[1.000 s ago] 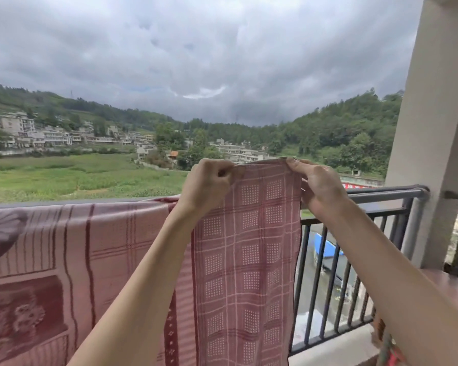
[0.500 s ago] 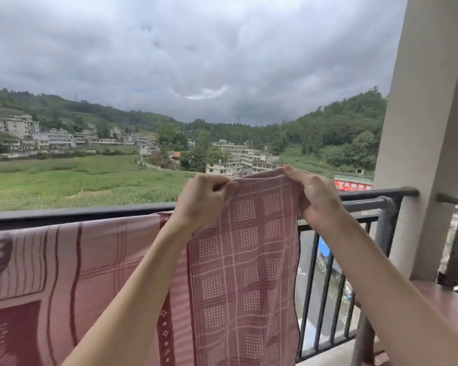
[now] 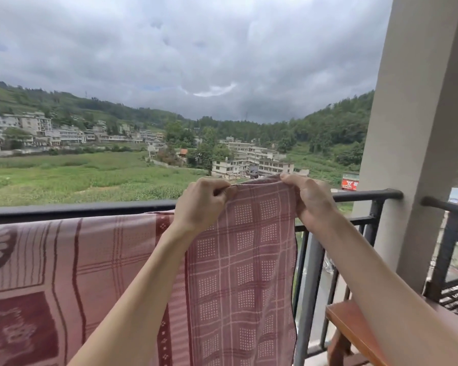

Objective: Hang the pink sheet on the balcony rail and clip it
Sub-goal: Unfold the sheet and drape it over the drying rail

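A home balcony, high up: a dark metal rail [image 3: 77, 208] with bars runs to a plain pillar [image 3: 418, 128], a patterned sheet [image 3: 236, 260] hangs there to dry, and fields [image 3: 90, 175] and housing blocks [image 3: 251, 159] lie below.

pink sheet [image 3: 243, 260]: pink, white grid, dotted squares | its left part: dark red stripes, floral motif, perhaps | balcony rail [image 3: 77, 208]: black | pillar [image 3: 418, 128]: beige | bench [image 3: 354, 328]: reddish-brown
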Tool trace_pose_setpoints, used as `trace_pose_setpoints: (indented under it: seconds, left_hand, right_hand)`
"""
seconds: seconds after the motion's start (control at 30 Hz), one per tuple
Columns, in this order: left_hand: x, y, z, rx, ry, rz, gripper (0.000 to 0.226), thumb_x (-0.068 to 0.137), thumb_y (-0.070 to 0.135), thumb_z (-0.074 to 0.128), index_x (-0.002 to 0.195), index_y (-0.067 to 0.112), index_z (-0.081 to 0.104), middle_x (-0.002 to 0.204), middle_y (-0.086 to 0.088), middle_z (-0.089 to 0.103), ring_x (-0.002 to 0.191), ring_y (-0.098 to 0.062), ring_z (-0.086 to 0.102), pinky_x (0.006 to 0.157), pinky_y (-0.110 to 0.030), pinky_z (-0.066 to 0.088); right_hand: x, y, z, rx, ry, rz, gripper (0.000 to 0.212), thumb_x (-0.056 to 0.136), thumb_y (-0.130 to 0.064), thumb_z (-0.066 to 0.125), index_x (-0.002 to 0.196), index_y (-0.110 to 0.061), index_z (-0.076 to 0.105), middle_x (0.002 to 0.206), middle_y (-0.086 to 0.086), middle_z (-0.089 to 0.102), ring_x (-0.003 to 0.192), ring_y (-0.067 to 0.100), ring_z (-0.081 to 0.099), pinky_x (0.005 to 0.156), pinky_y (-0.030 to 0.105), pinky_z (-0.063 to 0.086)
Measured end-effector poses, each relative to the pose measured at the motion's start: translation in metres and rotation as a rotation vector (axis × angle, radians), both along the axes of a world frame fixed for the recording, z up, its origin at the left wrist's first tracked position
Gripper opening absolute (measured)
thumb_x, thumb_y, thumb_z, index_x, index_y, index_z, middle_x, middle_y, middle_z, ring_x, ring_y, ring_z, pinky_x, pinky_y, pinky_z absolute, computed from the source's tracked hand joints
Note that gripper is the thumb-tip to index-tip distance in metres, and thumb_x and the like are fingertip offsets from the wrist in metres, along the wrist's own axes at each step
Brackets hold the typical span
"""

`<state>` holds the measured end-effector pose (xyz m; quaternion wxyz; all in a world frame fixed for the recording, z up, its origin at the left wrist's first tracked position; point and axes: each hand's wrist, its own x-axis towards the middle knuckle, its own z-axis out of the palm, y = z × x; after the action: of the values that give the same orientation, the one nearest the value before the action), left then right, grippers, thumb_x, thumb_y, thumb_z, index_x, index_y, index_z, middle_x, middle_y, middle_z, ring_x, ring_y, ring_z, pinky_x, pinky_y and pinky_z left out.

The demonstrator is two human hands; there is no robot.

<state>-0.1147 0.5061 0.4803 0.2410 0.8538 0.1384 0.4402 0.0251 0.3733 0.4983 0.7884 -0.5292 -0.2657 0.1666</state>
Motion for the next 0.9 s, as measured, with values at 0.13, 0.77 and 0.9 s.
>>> trace_pose_setpoints:
  seconds: [0.13,0.77,0.9]
  left_hand:
    - [0.026,-0.004,0.002,-0.007,0.006,-0.036,0.023,0.090,0.027,0.058,0.085,0.010,0.072,0.059,-0.003,0.063,0.045,-0.011,0.042,0.051,-0.024,0.035]
    - [0.034,-0.043,-0.086,0.221,0.158,0.335,0.028,0.090,0.036,0.054,0.114,0.026,0.064,0.117,0.007,0.065,0.104,-0.012,0.059,0.090,-0.026,0.043]
    - [-0.004,-0.040,-0.105,0.327,0.189,0.480,0.034,0.090,0.026,0.055,0.124,0.026,0.057,0.127,0.006,0.058,0.120,-0.018,0.049,0.106,-0.037,0.026]
  right_hand:
    - [0.023,-0.005,0.000,0.009,0.000,-0.045,0.008,0.079,-0.005,0.066,0.083,0.002,0.063,0.047,0.000,0.062,0.045,0.014,0.061,0.047,0.025,0.049]
    - [0.051,-0.007,-0.108,-0.349,-1.166,-0.366,0.026,0.091,-0.027,0.054,0.112,-0.015,0.065,0.118,0.002,0.064,0.113,0.021,0.054,0.099,0.042,0.040]
    - [0.022,-0.002,-0.131,-0.450,-1.435,-0.259,0.035,0.091,-0.030,0.052,0.125,-0.019,0.057,0.126,0.002,0.059,0.117,0.025,0.052,0.103,0.042,0.033]
